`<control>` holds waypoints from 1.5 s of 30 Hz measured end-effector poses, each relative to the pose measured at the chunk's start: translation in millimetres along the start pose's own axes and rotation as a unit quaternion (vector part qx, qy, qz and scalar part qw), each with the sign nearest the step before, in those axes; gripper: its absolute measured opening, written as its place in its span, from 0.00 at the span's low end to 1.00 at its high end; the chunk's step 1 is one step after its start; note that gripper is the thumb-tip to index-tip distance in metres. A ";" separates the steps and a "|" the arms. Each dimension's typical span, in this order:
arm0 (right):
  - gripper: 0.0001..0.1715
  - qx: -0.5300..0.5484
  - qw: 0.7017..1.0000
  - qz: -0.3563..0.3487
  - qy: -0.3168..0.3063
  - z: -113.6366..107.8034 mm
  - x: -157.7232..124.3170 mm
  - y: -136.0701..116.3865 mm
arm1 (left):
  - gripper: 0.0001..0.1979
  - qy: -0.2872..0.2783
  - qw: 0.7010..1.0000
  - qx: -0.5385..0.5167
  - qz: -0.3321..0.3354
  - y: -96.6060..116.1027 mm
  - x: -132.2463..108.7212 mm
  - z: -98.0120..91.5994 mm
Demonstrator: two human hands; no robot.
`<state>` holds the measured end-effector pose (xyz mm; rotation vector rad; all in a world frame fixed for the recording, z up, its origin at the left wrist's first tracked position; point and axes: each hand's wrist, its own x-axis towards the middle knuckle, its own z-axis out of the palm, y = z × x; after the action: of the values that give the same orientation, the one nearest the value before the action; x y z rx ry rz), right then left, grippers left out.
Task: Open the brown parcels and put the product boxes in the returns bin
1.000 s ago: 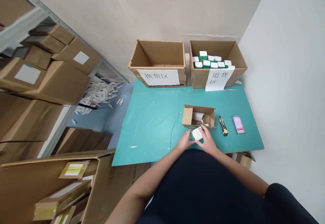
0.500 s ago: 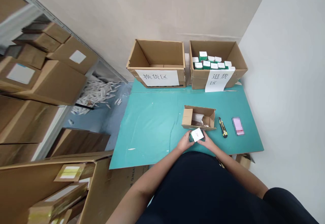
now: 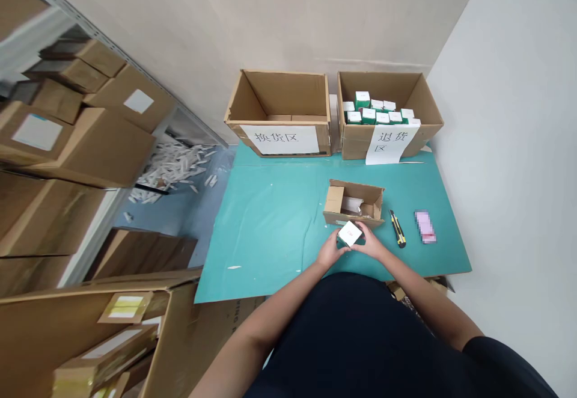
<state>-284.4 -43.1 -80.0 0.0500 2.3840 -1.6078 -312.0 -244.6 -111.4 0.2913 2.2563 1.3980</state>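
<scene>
A small white carton (image 3: pixel 350 234) is held between both grips, the left hand (image 3: pixel 331 251) and right hand (image 3: pixel 372 243) closed on its sides. Just ahead of the grips stands an open cardboard box (image 3: pixel 356 201), with a utility knife (image 3: pixel 397 229) beyond the right grip; this light fingertip hold could let the carton slip onto either.

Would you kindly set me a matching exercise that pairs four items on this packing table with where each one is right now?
Items
1. Small white carton
2. Yellow-and-black utility knife
3. Open cardboard box of green-and-white cartons
4. Small open cardboard box

Places
A. At the far edge of the teal mat, with a white paper sign on its front
B. Lying on the mat, right of an open box
C. Held between the left hand and right hand
D. On the mat, just beyond the hands

Pairs: 1-C, 2-B, 3-A, 4-D
</scene>
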 end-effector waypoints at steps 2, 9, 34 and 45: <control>0.51 -0.088 0.995 -0.052 0.006 -4.8 -10.5 -7.9 | 0.43 -0.011 1.000 -0.002 0.016 1.3 0.1 -3.5; 0.40 -0.259 0.958 -0.120 -0.041 -12.5 -24.7 -18.3 | 0.46 -0.075 0.994 0.063 0.046 10.5 3.6 -12.7; 0.28 -0.467 0.827 -0.211 -0.230 -32.9 8.3 -84.5 | 0.42 -0.073 0.982 0.170 0.027 10.2 2.4 -22.4; 0.26 -0.497 0.805 -0.216 -0.240 -33.7 12.6 -94.1 | 0.43 -0.074 0.981 0.174 0.037 6.7 4.9 -27.6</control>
<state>-319.7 -50.0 14.0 -1.0174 2.5514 -0.1973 -330.2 -261.2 -96.5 0.5791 2.3751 0.9704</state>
